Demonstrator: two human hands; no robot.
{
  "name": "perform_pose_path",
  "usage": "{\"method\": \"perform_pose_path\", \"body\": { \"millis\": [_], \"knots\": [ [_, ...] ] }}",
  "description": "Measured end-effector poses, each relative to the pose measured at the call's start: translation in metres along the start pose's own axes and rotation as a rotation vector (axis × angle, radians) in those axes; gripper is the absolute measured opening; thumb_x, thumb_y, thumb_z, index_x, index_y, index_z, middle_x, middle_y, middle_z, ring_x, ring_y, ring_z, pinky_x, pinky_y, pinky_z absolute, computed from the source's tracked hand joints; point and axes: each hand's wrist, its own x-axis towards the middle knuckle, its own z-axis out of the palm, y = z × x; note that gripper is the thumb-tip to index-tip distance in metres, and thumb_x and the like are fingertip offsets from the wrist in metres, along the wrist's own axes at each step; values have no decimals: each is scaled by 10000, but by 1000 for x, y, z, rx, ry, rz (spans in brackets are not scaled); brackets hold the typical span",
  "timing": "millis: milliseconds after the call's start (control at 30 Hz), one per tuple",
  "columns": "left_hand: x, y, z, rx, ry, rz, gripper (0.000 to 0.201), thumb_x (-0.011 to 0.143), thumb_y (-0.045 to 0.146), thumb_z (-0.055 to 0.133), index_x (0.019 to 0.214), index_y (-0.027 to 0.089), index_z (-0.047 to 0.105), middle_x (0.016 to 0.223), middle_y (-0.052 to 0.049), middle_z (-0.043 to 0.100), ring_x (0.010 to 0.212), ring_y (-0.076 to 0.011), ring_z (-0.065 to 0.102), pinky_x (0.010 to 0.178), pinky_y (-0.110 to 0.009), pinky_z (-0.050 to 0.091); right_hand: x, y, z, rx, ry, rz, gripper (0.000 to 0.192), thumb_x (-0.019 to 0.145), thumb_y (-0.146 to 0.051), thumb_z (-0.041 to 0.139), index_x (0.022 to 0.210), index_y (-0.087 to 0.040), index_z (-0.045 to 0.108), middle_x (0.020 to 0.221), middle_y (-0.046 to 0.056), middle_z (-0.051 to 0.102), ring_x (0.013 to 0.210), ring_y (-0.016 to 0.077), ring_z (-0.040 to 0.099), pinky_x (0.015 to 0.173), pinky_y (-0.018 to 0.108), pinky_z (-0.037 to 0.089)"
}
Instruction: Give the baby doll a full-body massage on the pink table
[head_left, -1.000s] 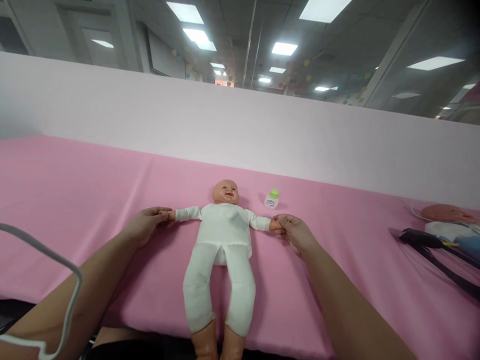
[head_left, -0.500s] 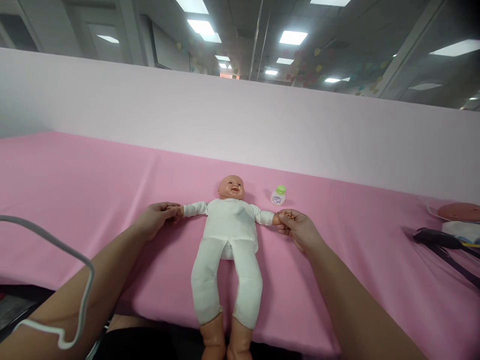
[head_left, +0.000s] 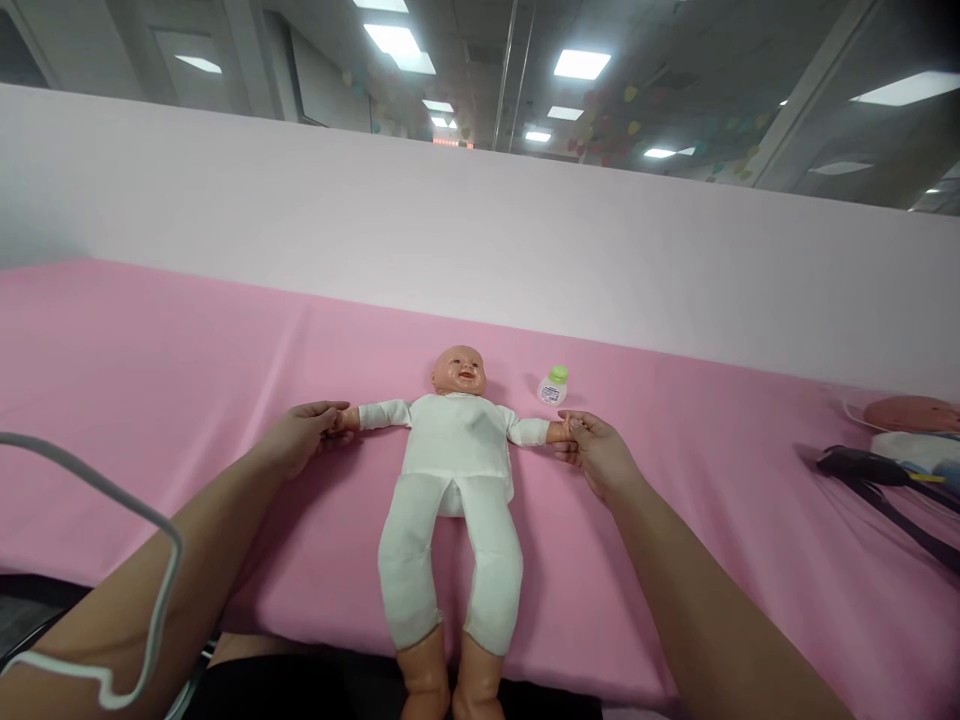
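A baby doll [head_left: 459,440] with a white cloth body and plastic head, hands and feet lies on its back, arms stretched out to both sides. My left hand [head_left: 302,437] pinches the doll's hand on the left side. On the other side, my right hand [head_left: 596,452] has its thumb and fingers closed round the doll's other hand. Just beyond my right hand is a small clear bottle [head_left: 553,386] with a green cap and a printed label. The doll's feet hang over the near edge.
Pink cloth [head_left: 225,350] covers the surface, with a white wall panel [head_left: 480,230] behind it. A black strap [head_left: 862,465] and a skin-coloured round object [head_left: 911,413] lie at the far right. A white cable [head_left: 161,590] loops over my left forearm.
The whole view has shifted slightly. Both hands keep hold of the doll's hands, and its arms look almost the same, spread perhaps a touch wider.
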Motion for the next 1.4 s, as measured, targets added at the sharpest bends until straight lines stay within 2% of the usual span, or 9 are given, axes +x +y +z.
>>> {"method": "perform_pose_path", "body": {
  "millis": [133,233,467,667,867,1033,1133,1267,1400],
  "knots": [
    [0,0,-2,-45,-13,2,376,774,76,773,1142,138,725,918,-93,773,747,-196,769,761,-311,664,-2,-2,-3,60,-67,15,320,804,-202,808,1113,-219,727,1042,54,752,828,161,737,814,309,657],
    [3,-3,-6,-49,-60,15,422,712,92,837,1120,122,732,995,-120,784,827,-213,774,801,-310,659,-3,-3,-6,67,-110,7,362,709,-204,886,1045,-214,752,1044,47,754,845,169,738,863,323,652],
    [10,-7,-10,67,-155,76,416,661,293,922,1036,159,800,996,-107,802,833,-210,749,799,-289,628,-5,-5,-5,-75,-129,-53,411,696,-477,901,941,-189,739,808,40,732,663,157,666,652,313,613],
    [5,-3,-5,152,-67,83,332,786,385,821,1027,158,801,934,-109,792,744,-204,732,712,-282,620,-3,-2,-4,-116,-98,-52,403,809,-580,775,894,-189,731,717,17,687,544,128,587,529,276,526],
    [9,-1,-4,-52,67,-26,159,857,121,680,1000,111,747,941,-121,764,738,-198,757,762,-316,659,-1,0,-5,-30,-46,-22,331,860,-430,774,1083,-190,730,843,44,737,633,146,654,599,295,595],
    [6,2,-4,-79,39,-56,219,810,27,677,1001,114,742,977,-121,774,804,-202,767,768,-297,664,-2,0,-6,57,-143,-2,432,763,-337,890,1142,-222,716,984,47,763,826,175,743,821,342,652],
    [2,5,-5,-73,-7,-55,203,785,52,733,969,132,767,997,-114,781,860,-207,762,799,-280,653,-2,1,-7,82,-180,-7,461,703,-341,931,1104,-229,734,1022,46,766,867,183,754,874,350,645],
    [2,5,-9,-4,-125,-15,275,726,139,842,998,143,799,1077,-123,788,952,-226,753,836,-260,638,-2,0,-8,16,-191,-40,424,687,-412,934,1020,-217,761,979,53,778,826,191,746,844,365,640],
    [3,2,-8,45,-81,-10,184,803,181,800,982,136,800,999,-119,791,851,-201,747,788,-254,643,-5,-2,-7,-100,-226,-67,436,735,-519,880,1013,-196,788,855,53,774,700,182,716,707,348,623]
  ]
}}
